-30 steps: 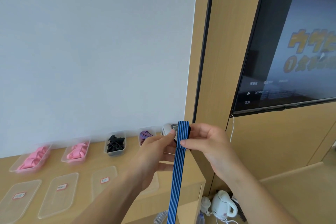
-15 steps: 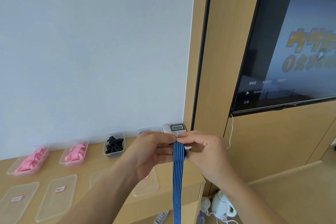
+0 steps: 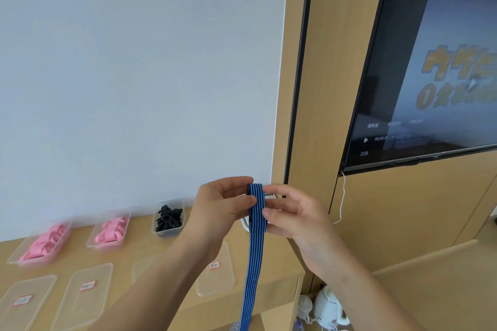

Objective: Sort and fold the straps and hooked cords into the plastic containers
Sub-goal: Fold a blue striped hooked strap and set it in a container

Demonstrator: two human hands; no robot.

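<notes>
A blue strap with thin black stripes (image 3: pixel 254 255) hangs down from both hands above the right end of the wooden table (image 3: pixel 129 255). Its top end is folded over into a short doubled length. My left hand (image 3: pixel 223 207) pinches that fold from the left with thumb and fingers. My right hand (image 3: pixel 290 215) holds it from the right, fingers on the lower edge of the fold. Along the wall stand two clear containers of pink straps (image 3: pixel 44 244) (image 3: pixel 110 232) and one of black cords (image 3: pixel 169 219).
Several clear lids with red-edged labels (image 3: pixel 80 295) lie flat on the near part of the table. A large TV screen (image 3: pixel 430 70) hangs on the wooden wall at right. A white kettle (image 3: pixel 328 306) and cable sit on the floor below the table's right edge.
The fold at the strap's top has grown longer as the hands rolled it over again. Both hands stay together at the same spot.
</notes>
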